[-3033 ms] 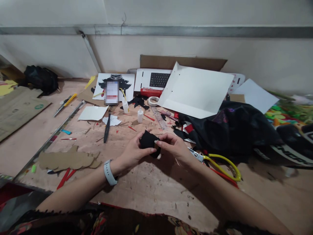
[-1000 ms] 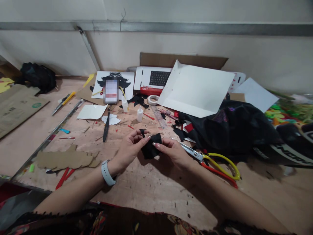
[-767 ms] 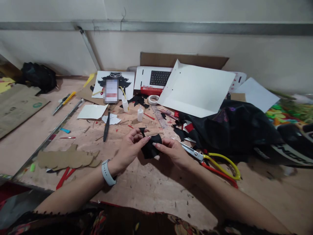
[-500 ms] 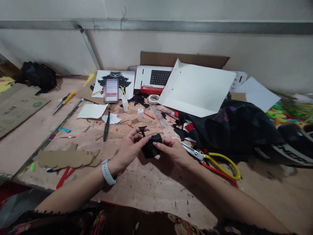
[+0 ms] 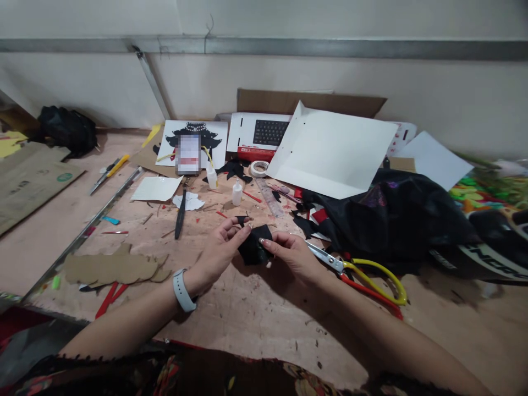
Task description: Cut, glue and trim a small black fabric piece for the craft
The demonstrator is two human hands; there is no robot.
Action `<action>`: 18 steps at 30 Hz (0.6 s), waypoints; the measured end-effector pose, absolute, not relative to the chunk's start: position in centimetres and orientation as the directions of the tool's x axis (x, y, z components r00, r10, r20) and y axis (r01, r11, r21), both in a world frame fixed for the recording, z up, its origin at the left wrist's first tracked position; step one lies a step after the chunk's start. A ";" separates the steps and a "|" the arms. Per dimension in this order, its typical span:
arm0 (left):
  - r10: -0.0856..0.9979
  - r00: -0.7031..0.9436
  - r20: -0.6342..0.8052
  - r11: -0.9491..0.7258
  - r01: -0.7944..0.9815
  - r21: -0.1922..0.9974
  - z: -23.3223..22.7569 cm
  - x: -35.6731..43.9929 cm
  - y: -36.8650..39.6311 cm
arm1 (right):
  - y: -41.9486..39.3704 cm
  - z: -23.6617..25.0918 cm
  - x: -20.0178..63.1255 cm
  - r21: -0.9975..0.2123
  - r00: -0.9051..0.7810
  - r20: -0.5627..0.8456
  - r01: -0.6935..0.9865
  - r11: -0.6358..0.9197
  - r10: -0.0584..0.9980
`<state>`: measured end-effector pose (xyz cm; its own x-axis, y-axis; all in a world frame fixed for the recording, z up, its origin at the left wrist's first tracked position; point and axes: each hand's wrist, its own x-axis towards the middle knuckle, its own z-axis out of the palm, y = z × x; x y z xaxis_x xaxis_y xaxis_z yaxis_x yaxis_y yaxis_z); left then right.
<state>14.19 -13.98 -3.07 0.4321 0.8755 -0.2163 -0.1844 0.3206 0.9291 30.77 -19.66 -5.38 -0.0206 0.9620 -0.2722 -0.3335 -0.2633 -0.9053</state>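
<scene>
Left hand (image 5: 217, 254) and right hand (image 5: 291, 254), each grip pinching the black paper piece (image 5: 252, 248); scissors (image 5: 358, 270) just beside.

Scissors (image 5: 363, 275) with yellow handles lie right of centre on the table (image 5: 256, 324). A black bag (image 5: 396, 220) fills the right. White card (image 5: 330, 151) and a keyboard box (image 5: 259, 135) stand at upper centre. Two glue bottles (image 5: 236, 193), a tape roll (image 5: 258, 168) and a ruler (image 5: 269, 198) lie below them. Cardboard cut-outs (image 5: 111, 269) lie lower left.
</scene>
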 end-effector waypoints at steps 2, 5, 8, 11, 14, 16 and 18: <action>0.852 0.445 -0.277 0.395 -0.199 0.897 -3.2 14.3 -14.0 | -19.6 -5.3 30.8 -0.900 0.009 -0.257 -0.367 -0.236 0.966; 0.790 0.503 -0.349 0.483 -0.161 0.861 -3.5 14.3 -14.3 | -19.4 -5.1 30.9 -0.885 0.042 -0.270 -0.404 -0.231 0.962; 0.747 0.576 -0.333 0.497 -0.151 0.854 -4.0 14.3 -14.7 | -19.4 -4.9 30.9 -0.895 0.073 -0.270 -0.388 -0.222 0.960; 0.735 0.605 -0.306 0.504 -0.186 0.843 -4.2 14.1 -14.9 | -19.3 -4.9 30.9 -0.889 0.065 -0.275 -0.396 -0.228 0.959; 0.730 0.603 -0.322 0.518 -0.181 0.836 -4.0 14.0 -15.0 | -19.4 -5.0 30.9 -0.877 0.056 -0.295 -0.412 -0.247 0.954; 0.715 0.613 -0.336 0.537 -0.175 0.825 -3.7 14.0 -15.0 | -19.4 -5.1 30.9 -0.871 0.046 -0.301 -0.419 -0.255 0.952; 0.702 0.630 -0.332 0.539 -0.164 0.826 -3.5 13.9 -15.0 | -19.3 -5.2 31.0 -0.868 0.034 -0.301 -0.424 -0.259 0.953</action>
<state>13.92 -14.98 -3.47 0.6297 0.7021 -0.3323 -0.1644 0.5386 0.8264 30.97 -19.35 -5.24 0.0341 0.9529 -0.3013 -0.4245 -0.2591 -0.8676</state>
